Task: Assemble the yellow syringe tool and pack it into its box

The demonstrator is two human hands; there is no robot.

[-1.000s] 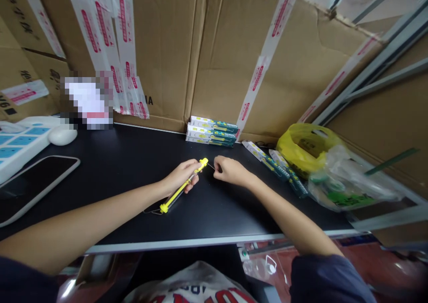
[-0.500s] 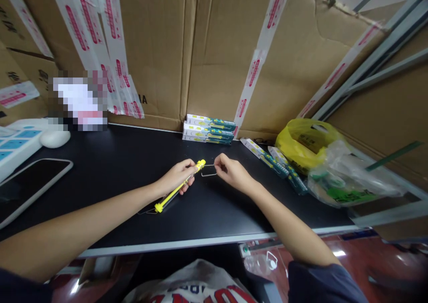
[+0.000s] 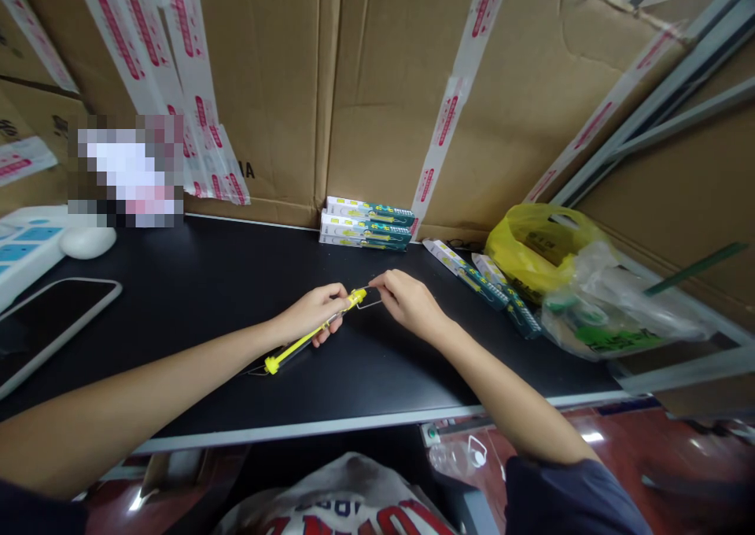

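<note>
My left hand (image 3: 315,313) is closed around the upper part of a slim yellow tool (image 3: 289,352), which slants over the black tabletop with its far end up to the right. A thin wire sticks out of its lower end. At its upper end, a bent metal wire (image 3: 369,305) reaches toward my right hand (image 3: 408,302). The thumb and fingers of that hand are pinched together on the wire, close to the yellow tip. What exactly lies between those fingertips is partly hidden.
Stacked slim boxes (image 3: 366,226) stand at the back, and two more boxes (image 3: 472,277) lie to their right. A yellow plastic bag (image 3: 513,244) and a clear bag (image 3: 625,322) sit at the right. On the left are a phone (image 3: 53,322) and a white power strip (image 3: 27,244).
My right fingertips have moved slightly left, closer to the tool's yellow tip, and less of the wire shows between them. My left hand keeps its grip on the tool.
</note>
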